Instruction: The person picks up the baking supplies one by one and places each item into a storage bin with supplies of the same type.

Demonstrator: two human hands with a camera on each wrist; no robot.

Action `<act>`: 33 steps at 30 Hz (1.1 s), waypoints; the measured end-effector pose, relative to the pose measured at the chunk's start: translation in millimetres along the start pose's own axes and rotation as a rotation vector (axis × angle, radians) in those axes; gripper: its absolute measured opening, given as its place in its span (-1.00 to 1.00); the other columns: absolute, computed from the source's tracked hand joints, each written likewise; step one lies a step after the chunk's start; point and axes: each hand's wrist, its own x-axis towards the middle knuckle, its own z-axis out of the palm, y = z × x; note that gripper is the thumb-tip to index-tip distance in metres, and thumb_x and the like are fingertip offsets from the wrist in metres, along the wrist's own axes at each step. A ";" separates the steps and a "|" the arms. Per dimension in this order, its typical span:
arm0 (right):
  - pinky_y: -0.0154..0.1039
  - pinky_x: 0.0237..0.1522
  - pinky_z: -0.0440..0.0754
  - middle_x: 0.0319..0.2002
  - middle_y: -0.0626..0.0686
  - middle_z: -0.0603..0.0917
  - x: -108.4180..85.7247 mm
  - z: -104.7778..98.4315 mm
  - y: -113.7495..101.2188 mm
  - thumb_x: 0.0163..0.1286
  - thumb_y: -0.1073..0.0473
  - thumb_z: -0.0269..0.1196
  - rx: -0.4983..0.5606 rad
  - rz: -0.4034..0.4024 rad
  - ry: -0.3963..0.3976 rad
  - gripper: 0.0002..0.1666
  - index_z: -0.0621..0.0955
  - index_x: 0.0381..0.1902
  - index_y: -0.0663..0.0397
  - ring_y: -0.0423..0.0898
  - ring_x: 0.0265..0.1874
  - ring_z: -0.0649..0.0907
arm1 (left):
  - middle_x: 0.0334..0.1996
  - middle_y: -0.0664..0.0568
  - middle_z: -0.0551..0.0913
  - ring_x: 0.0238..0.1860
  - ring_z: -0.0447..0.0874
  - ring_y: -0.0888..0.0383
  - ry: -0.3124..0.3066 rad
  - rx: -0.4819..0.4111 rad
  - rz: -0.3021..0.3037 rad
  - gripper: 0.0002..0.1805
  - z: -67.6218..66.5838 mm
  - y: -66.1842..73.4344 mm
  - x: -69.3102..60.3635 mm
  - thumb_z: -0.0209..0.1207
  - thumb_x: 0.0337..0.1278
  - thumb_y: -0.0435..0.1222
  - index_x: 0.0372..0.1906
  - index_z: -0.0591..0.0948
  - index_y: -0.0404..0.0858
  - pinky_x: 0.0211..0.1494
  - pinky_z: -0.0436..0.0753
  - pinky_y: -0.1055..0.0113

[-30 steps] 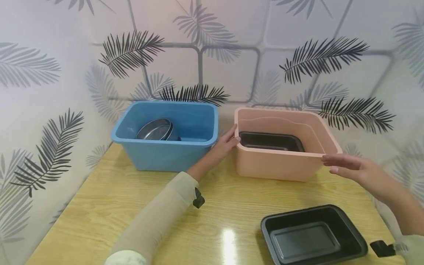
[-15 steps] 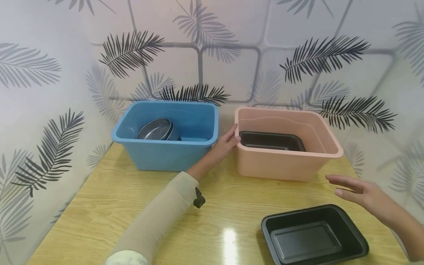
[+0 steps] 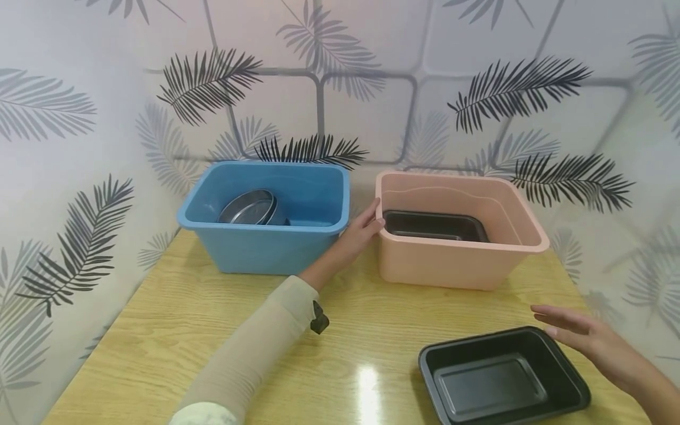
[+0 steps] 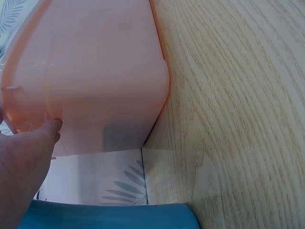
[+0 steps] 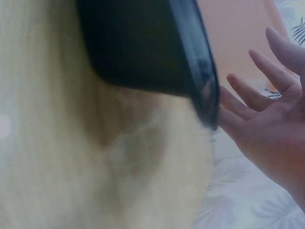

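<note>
My left hand point(image 3: 360, 236) holds the left rim of a pink plastic tub point(image 3: 441, 262). In the left wrist view, its fingertips point(image 4: 55, 126) lie against the tub's side below the rim. Inside the tub is a dark loaf pan point(image 3: 432, 225), its lower part hidden by the front wall. A second black loaf pan point(image 3: 491, 386) sits upright on the table, nearer to me. Beside its far right corner my right hand point(image 3: 597, 339) hovers with fingers spread and nothing in them. In the right wrist view the fingers are close to the pan's rim point(image 5: 207, 95); contact is unclear.
A blue plastic tub point(image 3: 265, 251) stands left of the pink one, with round metal tins point(image 3: 249, 208) inside. Both tubs are at the back of the wooden table point(image 3: 212, 330), before a leaf-patterned wall point(image 3: 366, 35).
My right hand has come away from the pink tub's right rim and moved down toward me, to the near loaf pan. The left hand and both tubs have stayed in place.
</note>
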 end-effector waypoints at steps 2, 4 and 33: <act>-0.48 -0.10 0.53 0.24 -0.48 0.50 0.0 2.3 5.2 0.65 0.07 -0.02 0.051 -0.001 -0.007 -0.39 0.25 0.54 0.16 -0.68 0.10 0.41 | 0.65 -0.06 -0.08 0.62 -0.01 0.00 0.001 -0.005 -0.003 -0.30 -0.3 0.1 0.3 -0.07 0.59 -0.27 0.64 -0.06 -0.10 0.57 0.22 -0.01; -0.52 -0.10 0.51 0.22 -0.50 0.50 -0.6 4.4 9.7 0.65 0.09 -0.03 0.079 -0.004 -0.012 -0.41 0.26 0.53 0.17 -0.70 0.11 0.40 | 0.65 -0.05 -0.08 0.62 -0.01 0.00 0.001 -0.004 -0.008 -0.30 -0.7 -0.1 0.5 -0.07 0.59 -0.27 0.65 -0.05 -0.08 0.58 0.21 -0.01; -0.02 -0.07 0.78 0.10 -0.33 0.68 -7.6 34.1 42.1 0.67 0.20 -0.11 0.567 0.030 -0.144 -0.48 0.53 0.34 -0.47 -0.08 -0.03 0.75 | 0.64 -0.07 -0.07 0.61 0.01 -0.01 0.014 -0.017 0.012 -0.30 1.1 -3.7 1.9 -0.06 0.58 -0.27 0.64 -0.04 -0.12 0.56 0.26 0.05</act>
